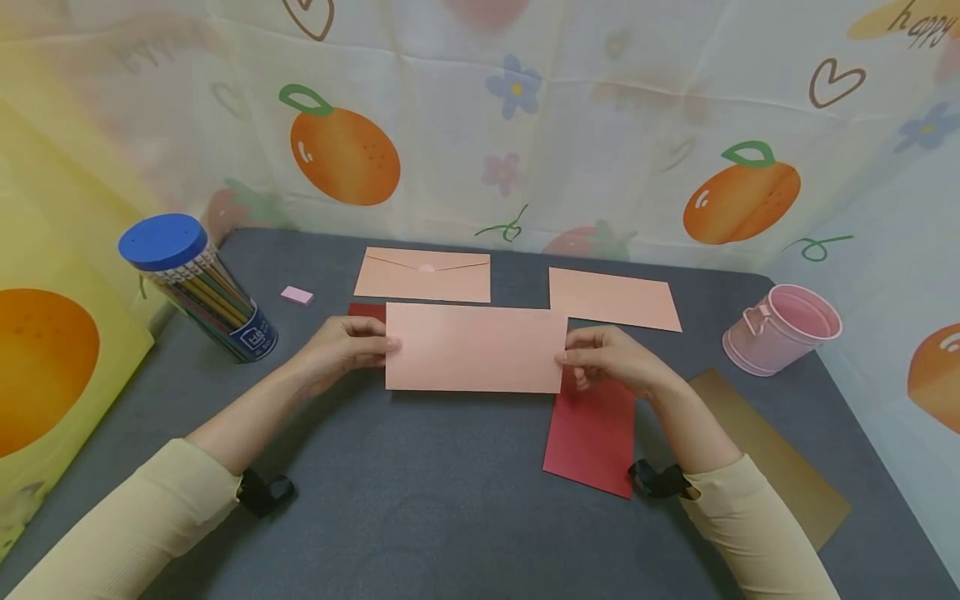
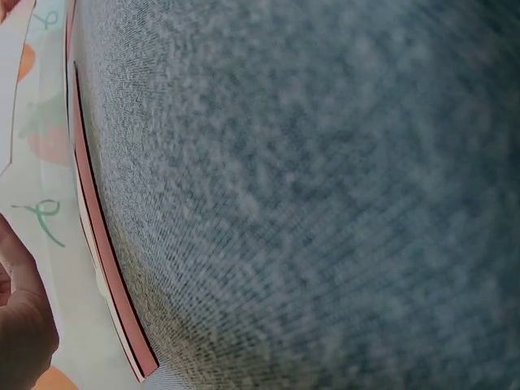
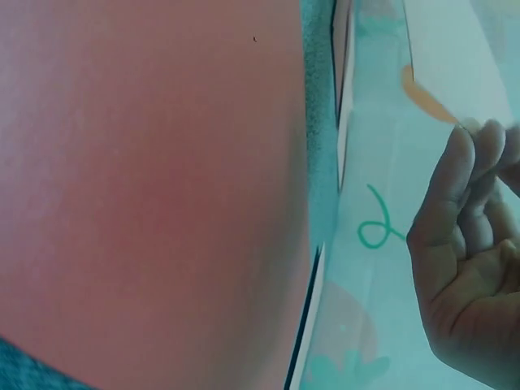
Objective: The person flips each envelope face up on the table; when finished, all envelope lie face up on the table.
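A pink envelope (image 1: pixel 475 348), plain side showing, is held raised a little over the dark table by both hands. My left hand (image 1: pixel 341 354) pinches its left edge between thumb and fingers; my right hand (image 1: pixel 611 358) pinches the right edge. Only part of the left hand (image 2: pixel 24 317) shows in the left wrist view. In the right wrist view the right hand (image 3: pixel 479 268) has its fingertips at a corner of the envelope (image 3: pixel 459 65). Behind it lie a pink envelope with its flap showing (image 1: pixel 422 279) and a plain pink one (image 1: pixel 615 300).
A red envelope (image 1: pixel 592 433) lies under the right hand, and another red piece (image 1: pixel 366 310) peeks out behind the held envelope. A brown envelope (image 1: pixel 772 458) is at right, near a pink bucket (image 1: pixel 780 329). At left stand a blue-lidded pencil tube (image 1: pixel 202 287) and a pink eraser (image 1: pixel 297 295).
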### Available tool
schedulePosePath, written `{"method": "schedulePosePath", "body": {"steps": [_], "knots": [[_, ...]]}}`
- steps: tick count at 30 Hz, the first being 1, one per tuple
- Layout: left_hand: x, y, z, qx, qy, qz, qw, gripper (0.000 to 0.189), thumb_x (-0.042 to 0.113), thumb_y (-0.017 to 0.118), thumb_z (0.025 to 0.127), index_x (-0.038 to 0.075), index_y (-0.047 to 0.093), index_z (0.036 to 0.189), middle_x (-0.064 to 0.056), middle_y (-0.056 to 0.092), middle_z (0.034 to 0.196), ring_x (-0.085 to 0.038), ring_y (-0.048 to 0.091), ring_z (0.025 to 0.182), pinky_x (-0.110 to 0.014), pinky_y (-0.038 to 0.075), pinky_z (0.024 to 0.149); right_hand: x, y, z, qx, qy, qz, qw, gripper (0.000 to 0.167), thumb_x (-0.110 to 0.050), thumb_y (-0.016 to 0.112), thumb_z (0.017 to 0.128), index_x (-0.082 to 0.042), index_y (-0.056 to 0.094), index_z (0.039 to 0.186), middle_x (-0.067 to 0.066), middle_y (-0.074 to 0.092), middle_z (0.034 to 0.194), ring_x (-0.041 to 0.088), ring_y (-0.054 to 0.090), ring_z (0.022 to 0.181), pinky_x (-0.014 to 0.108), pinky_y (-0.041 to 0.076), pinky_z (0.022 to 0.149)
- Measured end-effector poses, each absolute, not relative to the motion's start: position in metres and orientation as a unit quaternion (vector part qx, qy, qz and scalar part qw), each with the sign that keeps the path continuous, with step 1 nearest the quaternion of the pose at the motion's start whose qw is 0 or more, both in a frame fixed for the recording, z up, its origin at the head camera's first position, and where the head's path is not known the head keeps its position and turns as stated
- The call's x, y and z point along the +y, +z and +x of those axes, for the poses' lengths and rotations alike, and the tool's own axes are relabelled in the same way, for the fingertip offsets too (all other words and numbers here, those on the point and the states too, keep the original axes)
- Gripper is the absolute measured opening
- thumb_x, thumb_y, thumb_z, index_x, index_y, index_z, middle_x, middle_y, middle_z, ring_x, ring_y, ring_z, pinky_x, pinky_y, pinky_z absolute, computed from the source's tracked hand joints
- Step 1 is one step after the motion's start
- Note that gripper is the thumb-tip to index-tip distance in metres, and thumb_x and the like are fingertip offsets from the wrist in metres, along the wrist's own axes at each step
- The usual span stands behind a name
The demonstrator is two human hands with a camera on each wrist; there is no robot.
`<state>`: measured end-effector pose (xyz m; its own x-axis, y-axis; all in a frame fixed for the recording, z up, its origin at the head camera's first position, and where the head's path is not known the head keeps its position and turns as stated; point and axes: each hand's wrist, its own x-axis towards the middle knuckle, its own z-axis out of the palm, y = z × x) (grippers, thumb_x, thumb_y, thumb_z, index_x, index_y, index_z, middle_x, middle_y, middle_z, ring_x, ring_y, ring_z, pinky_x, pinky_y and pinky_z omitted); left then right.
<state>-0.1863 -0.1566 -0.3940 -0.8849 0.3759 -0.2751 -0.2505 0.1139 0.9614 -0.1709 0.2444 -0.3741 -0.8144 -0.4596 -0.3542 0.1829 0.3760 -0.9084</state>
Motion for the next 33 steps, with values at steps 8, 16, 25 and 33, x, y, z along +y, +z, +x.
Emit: {"method": "schedulePosePath", "body": {"steps": [8,16,25,33], "knots": [[-0.158,-0.39,-0.189,0.688,0.69,0.03,0.223,0.021,0.012,0.065,0.094,0.027,0.075,0.084,0.011,0.068,0.076,-0.004,0.061,0.068,-0.017,0.054,0.069,0.246,-0.377,-0.174,0.755,-0.586,-0.09,0.281,0.015,-0.016,0.062,0.097,-0.005,0.064,0.106,-0.003,0.078,0.087,0.016,0.075,0.086,0.035,0.061,0.084],[-0.157,-0.393,-0.19,0.641,0.734,0.058,0.216,0.025,0.007,0.06,0.097,0.022,0.077,0.088,0.006,0.076,0.078,-0.004,0.07,0.068,-0.019,0.058,0.067,0.245,-0.379,-0.174,0.753,-0.6,-0.076,0.259,0.023,-0.015,0.056,0.1,0.003,0.058,0.114,0.0,0.076,0.108,0.016,0.076,0.092,0.037,0.06,0.087],[-0.156,-0.397,-0.191,0.657,0.723,0.056,0.205,0.021,0.017,0.058,0.099,0.021,0.078,0.095,0.013,0.076,0.098,-0.003,0.069,0.086,-0.018,0.058,0.076,0.242,-0.382,-0.175,0.743,-0.616,-0.023,0.259,0.043,-0.022,0.053,0.103,0.002,0.052,0.138,-0.007,0.065,0.116,0.008,0.071,0.09,0.032,0.059,0.089],[-0.152,-0.401,-0.191,0.703,0.674,0.029,0.227,0.035,0.008,0.066,0.092,0.005,0.046,0.121,0.009,0.069,0.081,-0.005,0.063,0.068,-0.02,0.058,0.069,0.24,-0.387,-0.176,0.73,-0.633,-0.029,0.257,0.048,-0.009,0.058,0.097,0.003,0.046,0.141,-0.012,0.065,0.098,0.003,0.065,0.081,0.022,0.057,0.077]]}}
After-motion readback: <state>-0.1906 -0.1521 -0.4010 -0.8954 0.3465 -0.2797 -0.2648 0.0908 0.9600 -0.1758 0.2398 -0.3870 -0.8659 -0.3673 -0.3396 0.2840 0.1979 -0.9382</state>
